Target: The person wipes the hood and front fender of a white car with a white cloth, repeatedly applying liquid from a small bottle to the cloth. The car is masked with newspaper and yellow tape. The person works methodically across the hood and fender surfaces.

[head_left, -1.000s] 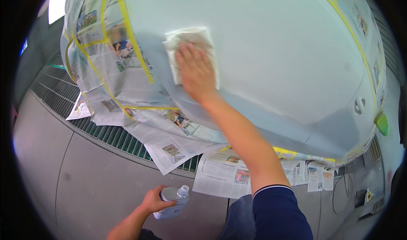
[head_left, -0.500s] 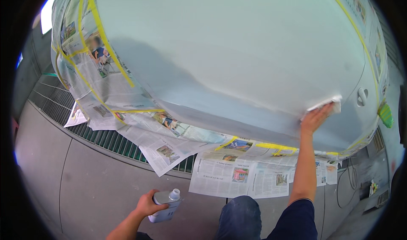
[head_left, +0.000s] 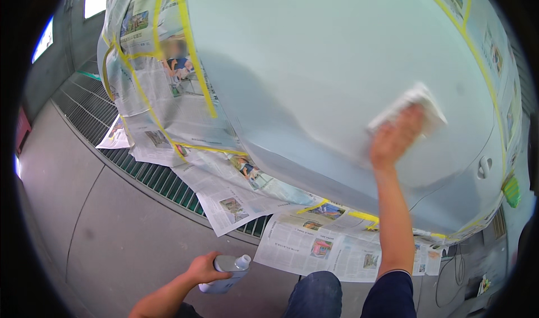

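My right hand (head_left: 396, 135) is pressed to the right part of the pale car door panel (head_left: 314, 54), holding a folded white wiping cloth (head_left: 429, 107) against it. Hand and cloth are blurred. Low in front of me, my left hand (head_left: 206, 270) grips a grey-blue bottle (head_left: 227, 273) by its side. Its white neck (head_left: 243, 261) points up and a little to the right, and I see no cap on it. A darker grey patch (head_left: 241, 87) runs along the panel's left and lower part. Near the right edge sits a small door handle fitting (head_left: 484, 167).
Newspaper sheets (head_left: 163, 110) held by yellow tape (head_left: 193, 54) frame the panel, and more newspaper (head_left: 297, 245) hangs below it. A slotted floor grate (head_left: 151, 177) runs beneath the car. A hose (head_left: 457, 270) lies coiled at the lower right, beside the grey floor tiles (head_left: 135, 228).
My right hand has moved the cloth up and slightly left, off the lower panel onto its paler middle. My view has shifted a little. The left hand still holds the bottle.
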